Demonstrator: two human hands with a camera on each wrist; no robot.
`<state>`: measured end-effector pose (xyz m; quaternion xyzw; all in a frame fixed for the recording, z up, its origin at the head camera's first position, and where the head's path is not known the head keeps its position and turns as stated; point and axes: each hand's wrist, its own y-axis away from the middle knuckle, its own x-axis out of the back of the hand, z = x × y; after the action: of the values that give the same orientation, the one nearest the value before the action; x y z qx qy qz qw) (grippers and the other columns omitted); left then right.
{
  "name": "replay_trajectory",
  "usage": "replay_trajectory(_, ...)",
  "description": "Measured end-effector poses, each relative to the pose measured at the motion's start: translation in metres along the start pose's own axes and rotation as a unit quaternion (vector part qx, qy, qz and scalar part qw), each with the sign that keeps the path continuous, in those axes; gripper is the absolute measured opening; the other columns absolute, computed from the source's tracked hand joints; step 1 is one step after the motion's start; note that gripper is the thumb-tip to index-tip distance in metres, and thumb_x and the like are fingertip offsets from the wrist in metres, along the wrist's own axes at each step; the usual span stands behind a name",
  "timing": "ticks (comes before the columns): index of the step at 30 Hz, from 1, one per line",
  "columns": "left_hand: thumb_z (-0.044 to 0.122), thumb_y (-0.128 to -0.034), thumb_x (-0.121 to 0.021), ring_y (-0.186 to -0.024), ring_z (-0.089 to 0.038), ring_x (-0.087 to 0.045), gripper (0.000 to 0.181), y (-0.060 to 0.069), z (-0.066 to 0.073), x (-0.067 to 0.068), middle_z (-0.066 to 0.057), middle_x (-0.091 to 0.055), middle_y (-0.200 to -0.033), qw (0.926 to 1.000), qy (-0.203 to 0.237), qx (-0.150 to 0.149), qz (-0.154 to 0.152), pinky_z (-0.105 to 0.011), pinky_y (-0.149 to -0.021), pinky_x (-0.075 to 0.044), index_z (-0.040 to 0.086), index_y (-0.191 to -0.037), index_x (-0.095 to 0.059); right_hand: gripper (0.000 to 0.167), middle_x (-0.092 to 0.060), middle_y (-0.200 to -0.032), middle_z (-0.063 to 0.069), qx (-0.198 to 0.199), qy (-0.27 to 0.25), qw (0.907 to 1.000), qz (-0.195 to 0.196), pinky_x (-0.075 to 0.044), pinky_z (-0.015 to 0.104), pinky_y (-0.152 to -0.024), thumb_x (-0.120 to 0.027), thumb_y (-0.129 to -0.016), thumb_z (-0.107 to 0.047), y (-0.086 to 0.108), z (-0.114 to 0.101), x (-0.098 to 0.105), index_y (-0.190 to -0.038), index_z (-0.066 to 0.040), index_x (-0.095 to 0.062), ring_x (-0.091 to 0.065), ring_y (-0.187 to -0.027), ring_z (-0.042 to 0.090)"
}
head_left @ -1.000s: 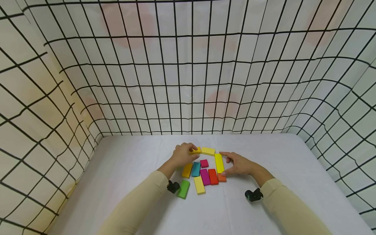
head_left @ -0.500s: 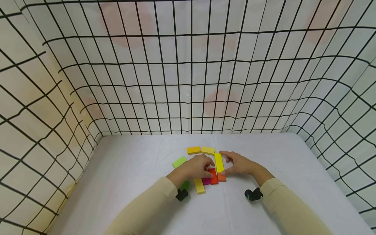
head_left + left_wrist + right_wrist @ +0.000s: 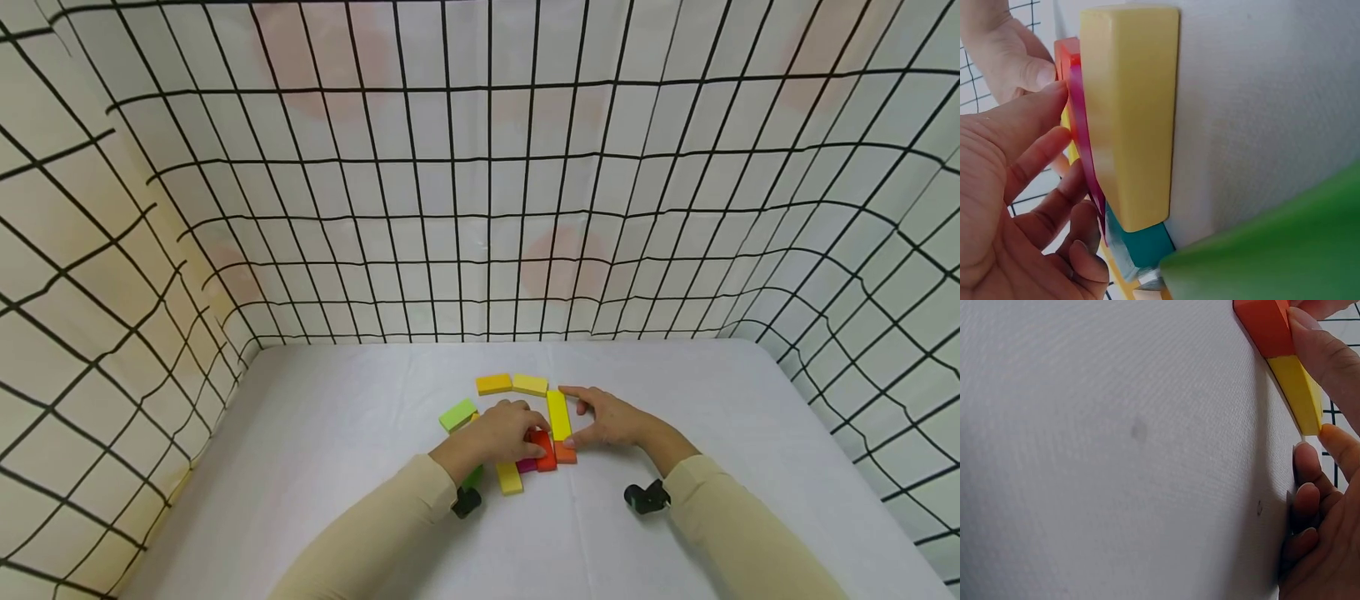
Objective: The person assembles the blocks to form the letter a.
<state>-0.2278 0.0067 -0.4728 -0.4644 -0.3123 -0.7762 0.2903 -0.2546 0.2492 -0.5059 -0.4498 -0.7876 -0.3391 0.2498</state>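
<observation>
My left hand [image 3: 498,432] reaches over the group of coloured blocks, thumb and bent fingers pinching the red block [image 3: 546,460]. In the left wrist view its thumb tip touches that red block [image 3: 1067,47], beside a magenta block [image 3: 1079,103] and a pale yellow block [image 3: 1141,112]. The right hand [image 3: 617,418] lies with thumb and index finger spread along the bright yellow block [image 3: 558,415]. Its thumb touches the orange block [image 3: 1266,328], and its index fingertip meets the far end of the yellow block [image 3: 1300,394]. The left hand covers the small pink block.
An amber block [image 3: 493,384] and another pale yellow block [image 3: 530,385] lie end to end at the back. A lime block [image 3: 457,415] sits left of the left hand. A green block [image 3: 472,477] is partly under the left wrist. Black wire mesh [image 3: 487,217] stands behind the table [image 3: 337,400].
My left hand has left the amber block at the back and come right and nearer, to the red block. The lime block has come into view. My right hand has stayed in place.
</observation>
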Motion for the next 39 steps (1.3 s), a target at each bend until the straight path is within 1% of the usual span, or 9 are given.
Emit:
replay_trajectory(5,0.041,-0.0927,-0.074,-0.1,-0.014,-0.052,0.039,0.0,-0.002,-0.001,0.003,-0.064,-0.114,1.0,-0.008,0.005,0.001,-0.025,-0.082,-0.047,0.03,-0.129,-0.07,0.101,-0.047,-0.109,0.006,0.0,0.0,1.0,0.001,-0.039,0.036,-0.079,-0.091,-0.074,-0.043,-0.002,0.001,-0.001,-0.157,-0.021,-0.038,-0.045,-0.099,0.022)
replay_trajectory(7,0.042,-0.0924,-0.074,-0.103,-0.015,-0.052,0.039,0.0,-0.003,-0.001,0.003,-0.065,-0.115,0.9999,-0.013,0.008,0.0,-0.027,-0.085,-0.048,0.031,-0.129,-0.07,0.101,-0.047,-0.109,0.005,-0.002,0.0,1.0,0.002,-0.039,0.036,-0.079,-0.091,-0.074,-0.043,-0.002,0.001,-0.001,-0.157,-0.022,-0.038,-0.045,-0.099,0.022)
replay_trajectory(12,0.042,-0.0911,-0.075,-0.1,-0.014,-0.052,0.037,0.003,-0.007,0.001,0.008,-0.065,-0.102,0.9998,-0.005,0.015,-0.006,-0.028,-0.085,-0.046,0.03,-0.126,-0.071,0.1,-0.048,-0.108,0.005,-0.008,0.011,0.9999,0.006,-0.04,0.035,-0.079,-0.09,-0.074,-0.044,0.0,0.001,-0.002,-0.157,-0.021,-0.039,-0.045,-0.101,0.022)
replay_trajectory(14,0.041,-0.0903,-0.077,-0.095,-0.012,-0.051,0.034,0.004,-0.009,0.002,0.009,-0.063,-0.094,0.9998,0.007,0.02,-0.007,-0.027,-0.082,-0.045,0.029,-0.122,-0.072,0.1,-0.048,-0.107,0.005,-0.01,0.014,0.9998,0.008,-0.04,0.035,-0.078,-0.09,-0.074,-0.044,0.0,0.001,-0.002,-0.157,-0.021,-0.039,-0.045,-0.101,0.022)
replay_trajectory(16,0.04,-0.0899,-0.077,-0.092,-0.011,-0.051,0.031,0.006,-0.011,0.002,0.011,-0.062,-0.09,0.9996,0.017,0.022,-0.007,-0.024,-0.08,-0.045,0.028,-0.118,-0.073,0.1,-0.048,-0.107,0.005,-0.011,0.015,0.9998,0.008,-0.04,0.035,-0.078,-0.09,-0.074,-0.045,0.001,0.0,-0.002,-0.157,-0.021,-0.039,-0.045,-0.101,0.021)
replay_trajectory(21,0.036,-0.0913,-0.076,-0.089,-0.009,-0.053,0.022,0.01,-0.016,0.005,0.011,-0.062,-0.089,0.9984,0.048,0.029,-0.013,-0.02,-0.077,-0.047,0.028,-0.112,-0.074,0.101,-0.048,-0.108,0.005,-0.012,0.01,0.9998,0.008,-0.04,0.035,-0.078,-0.09,-0.073,-0.046,0.001,0.0,-0.002,-0.157,-0.021,-0.039,-0.045,-0.101,0.021)
replay_trajectory(27,0.032,-0.0906,-0.078,-0.085,-0.009,-0.057,0.018,0.014,-0.022,0.008,0.009,-0.064,-0.09,0.9935,0.1,0.051,-0.02,-0.021,-0.074,-0.049,0.024,-0.106,-0.075,0.102,-0.048,-0.108,0.005,-0.017,0.006,0.9998,0.007,-0.041,0.034,-0.079,-0.091,-0.073,-0.046,0.0,0.0,-0.003,-0.157,-0.021,-0.039,-0.045,-0.101,0.021)
replay_trajectory(33,0.034,-0.0886,-0.08,-0.08,-0.008,-0.057,0.018,0.014,-0.026,0.004,0.009,-0.064,-0.086,0.9925,0.102,0.068,-0.004,-0.02,-0.071,-0.049,0.022,-0.1,-0.073,0.101,-0.048,-0.109,0.005,-0.024,0.003,0.9997,0.005,-0.042,0.035,-0.082,-0.091,-0.073,-0.044,0.0,-0.001,-0.002,-0.157,-0.023,-0.039,-0.045,-0.103,0.022)
replay_trajectory(39,0.036,-0.0874,-0.081,-0.078,-0.008,-0.057,0.02,0.014,-0.026,0.002,0.009,-0.064,-0.085,0.9916,0.108,0.071,0.003,-0.02,-0.068,-0.049,0.021,-0.097,-0.071,0.101,-0.048,-0.11,0.005,-0.024,0.006,0.9997,0.003,-0.042,0.035,-0.082,-0.09,-0.073,-0.045,0.0,-0.003,-0.002,-0.157,-0.023,-0.039,-0.045,-0.104,0.022)
